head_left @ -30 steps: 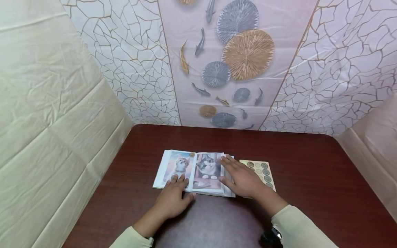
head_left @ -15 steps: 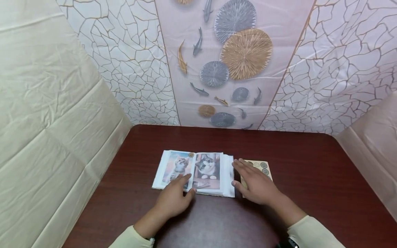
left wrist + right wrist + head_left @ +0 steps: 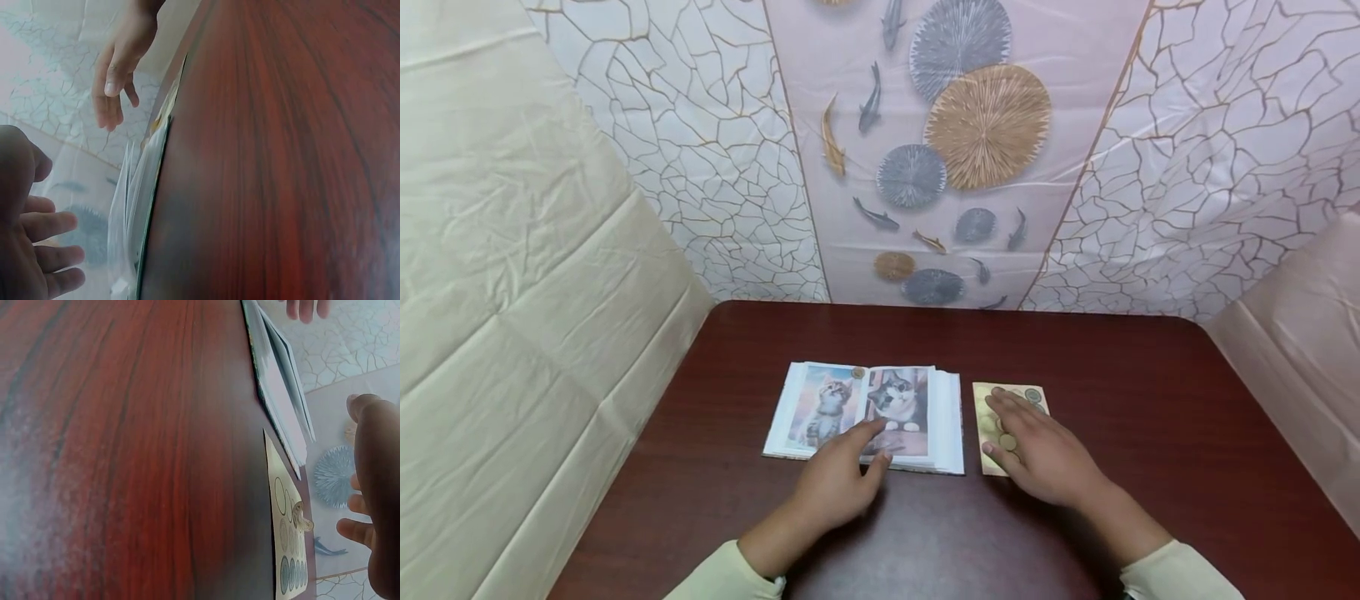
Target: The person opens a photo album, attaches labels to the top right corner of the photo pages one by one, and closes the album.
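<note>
A photo album [image 3: 950,425] lies open on the table, a kitten picture [image 3: 827,407] on one page and a grey-and-white cat picture [image 3: 898,404] on the other. One round gold sticker [image 3: 858,372] sits at the kitten picture's top corner. My left hand [image 3: 838,482] hovers over the album's front edge, fingers relaxed and holding nothing. Just right of the album is a yellowish sheet of round coin-like stickers [image 3: 988,462]. Above that sheet hangs my right hand [image 3: 1047,457], fingers extended, hiding part of it. In the right wrist view one sticker [image 3: 302,516] stands partly lifted off the sheet.
The dark red wooden table [image 3: 1150,400] reaches back to a patterned cloth wall [image 3: 925,125]. A cream cloth [image 3: 535,333] closes the left side, and a similar cloth [image 3: 1300,333] stands on the right.
My right hand has left the album's right page and moved right, over the sticker sheet. My left hand has lifted off the left page and shifted slightly right.
</note>
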Demonstrator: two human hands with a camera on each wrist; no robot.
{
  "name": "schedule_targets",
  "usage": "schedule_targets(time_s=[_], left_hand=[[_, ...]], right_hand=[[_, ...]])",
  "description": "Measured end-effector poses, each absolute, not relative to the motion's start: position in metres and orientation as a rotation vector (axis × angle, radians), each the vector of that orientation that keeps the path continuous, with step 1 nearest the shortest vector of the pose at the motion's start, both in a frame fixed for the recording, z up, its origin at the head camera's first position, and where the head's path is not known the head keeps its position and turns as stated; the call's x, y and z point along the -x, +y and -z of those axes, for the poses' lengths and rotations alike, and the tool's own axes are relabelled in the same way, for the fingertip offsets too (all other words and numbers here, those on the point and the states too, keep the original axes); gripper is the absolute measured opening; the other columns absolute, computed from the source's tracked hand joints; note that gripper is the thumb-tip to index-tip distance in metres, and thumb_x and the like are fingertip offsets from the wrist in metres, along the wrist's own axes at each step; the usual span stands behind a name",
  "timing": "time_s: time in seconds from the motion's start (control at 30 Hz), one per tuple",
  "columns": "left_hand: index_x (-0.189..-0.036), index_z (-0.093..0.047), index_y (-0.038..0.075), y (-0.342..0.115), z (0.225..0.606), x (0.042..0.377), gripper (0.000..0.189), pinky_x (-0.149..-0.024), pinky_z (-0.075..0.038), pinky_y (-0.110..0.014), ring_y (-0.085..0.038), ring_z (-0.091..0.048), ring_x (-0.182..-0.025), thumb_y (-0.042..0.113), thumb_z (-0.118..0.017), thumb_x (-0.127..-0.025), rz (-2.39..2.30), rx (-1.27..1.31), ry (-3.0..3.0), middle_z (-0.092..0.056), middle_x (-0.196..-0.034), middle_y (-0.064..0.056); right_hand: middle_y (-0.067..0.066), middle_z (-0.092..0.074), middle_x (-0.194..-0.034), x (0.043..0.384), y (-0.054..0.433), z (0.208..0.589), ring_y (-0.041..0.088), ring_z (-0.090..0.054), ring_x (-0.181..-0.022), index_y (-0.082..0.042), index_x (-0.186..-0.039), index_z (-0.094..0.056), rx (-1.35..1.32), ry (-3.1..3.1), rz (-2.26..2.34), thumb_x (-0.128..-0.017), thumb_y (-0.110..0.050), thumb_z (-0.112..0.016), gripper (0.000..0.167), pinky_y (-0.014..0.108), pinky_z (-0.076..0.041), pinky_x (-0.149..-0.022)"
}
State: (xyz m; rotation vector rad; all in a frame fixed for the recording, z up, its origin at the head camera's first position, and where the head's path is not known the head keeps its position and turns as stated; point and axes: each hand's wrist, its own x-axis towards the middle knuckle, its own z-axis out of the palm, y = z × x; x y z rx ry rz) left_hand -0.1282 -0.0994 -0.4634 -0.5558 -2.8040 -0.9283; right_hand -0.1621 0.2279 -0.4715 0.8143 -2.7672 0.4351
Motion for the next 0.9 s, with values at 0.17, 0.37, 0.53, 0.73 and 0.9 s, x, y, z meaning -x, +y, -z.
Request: schedule_targets(time_s=[0.17,0.37,0.53,0.73,0.9], left_hand=[[-0.14,-0.063,0.015,-0.09,0.461,0.126,0.042,-0.092,-0.055,-0.046,-0.023,-0.065,-0.118,0.028,-0.065,-0.101,0.967,0.605,-2.746,-0.067,-0.133,-0.002],[-0.138,-0.064,0.014,-0.075,0.457,0.122,0.038,-0.098,-0.052,-0.044,-0.021,-0.061,-0.123,0.028,-0.063,-0.102,1.065,0.644,-2.753,-0.067,-0.133,0.0],[-0.138,-0.064,0.017,-0.064,0.455,0.12,0.038,-0.1,-0.051,-0.043,-0.021,-0.061,-0.124,0.029,-0.062,-0.102,1.107,0.677,-2.77,-0.067,-0.132,0.0],[-0.137,-0.064,0.017,-0.051,0.456,0.119,0.036,-0.101,-0.05,-0.04,-0.019,-0.062,-0.122,0.028,-0.062,-0.102,1.116,0.743,-2.773,-0.069,-0.128,-0.001],[-0.135,-0.064,0.015,-0.04,0.456,0.119,0.035,-0.1,-0.05,-0.037,-0.016,-0.063,-0.117,0.026,-0.062,-0.102,1.136,0.818,-2.751,-0.068,-0.128,-0.001]], right_hand=[[0.016,-0.045,-0.156,0.16,0.232,0.471,0.038,-0.042,-0.142,0.002,-0.151,-0.046,-0.805,-2.769,-0.404,-0.101,-0.04,-0.063,0.068,0.056,-0.036,-0.112],[0.015,-0.047,-0.155,0.155,0.24,0.472,0.04,-0.045,-0.14,-0.001,-0.15,-0.049,-0.746,-2.786,-0.398,-0.098,-0.041,-0.066,0.067,0.059,-0.038,-0.11],[0.02,-0.055,-0.146,0.153,0.245,0.476,0.043,-0.048,-0.135,-0.003,-0.149,-0.051,-0.693,-2.81,-0.405,-0.096,-0.043,-0.069,0.068,0.059,-0.04,-0.109],[0.021,-0.058,-0.141,0.15,0.25,0.48,0.042,-0.051,-0.133,0.002,-0.145,-0.053,-0.677,-2.816,-0.389,-0.092,-0.042,-0.074,0.072,0.058,-0.042,-0.107],[0.022,-0.059,-0.139,0.147,0.256,0.486,0.042,-0.053,-0.13,0.003,-0.142,-0.055,-0.642,-2.824,-0.365,-0.089,-0.042,-0.078,0.073,0.058,-0.044,-0.104]])
